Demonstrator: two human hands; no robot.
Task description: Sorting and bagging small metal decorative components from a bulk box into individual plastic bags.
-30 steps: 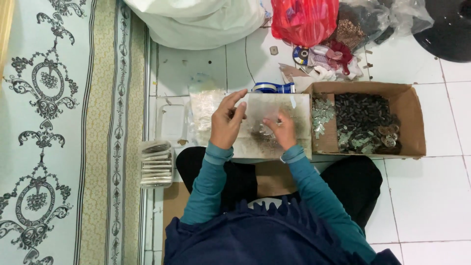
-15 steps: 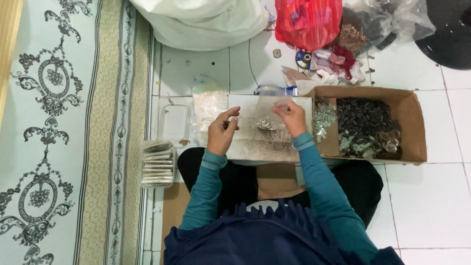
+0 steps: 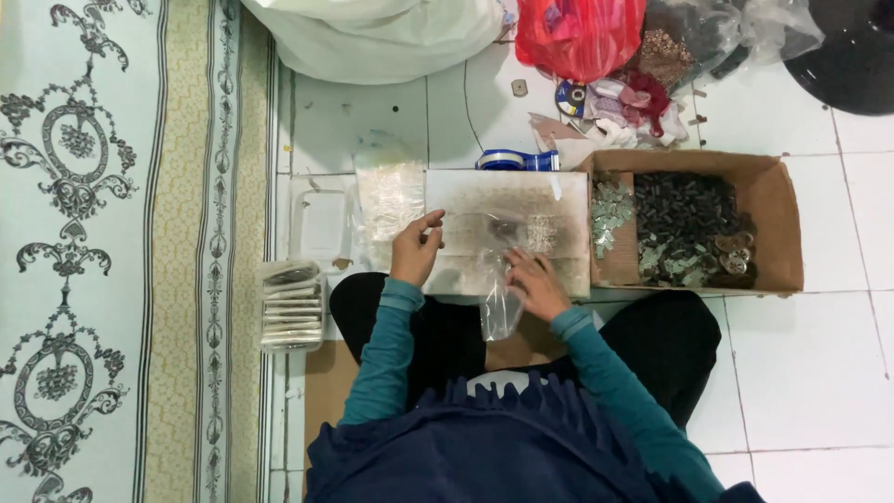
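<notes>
Clear, thin plastic forms the small bag (image 3: 500, 296) at the middle of the scene, hanging from the near edge of a flat grey-white board (image 3: 507, 200) that rests across the person's lap. The left hand (image 3: 415, 250) pinches the bag's upper edge between thumb and curled fingers, while the right hand (image 3: 535, 284) lies flat on the bag's right side with its fingers spread, holding it down. Whether anything sits inside the bag cannot be told.

By the look of it, the step in hand is opening or filling the bag. The next move seems to call for the mouth to be held apart while small parts are drawn in, with a steady pinch so the film does not slip.

On the board, just far of the right hand, lies a little heap of small metal pieces (image 3: 541, 233). Right of the board stands an open brown cardboard box (image 3: 772, 216) of dark and silvery small parts. Left of the lap sits a stack of filled clear packets (image 3: 291, 305), and a blue tape dispenser (image 3: 518, 161) lies at the board's far edge.
</notes>
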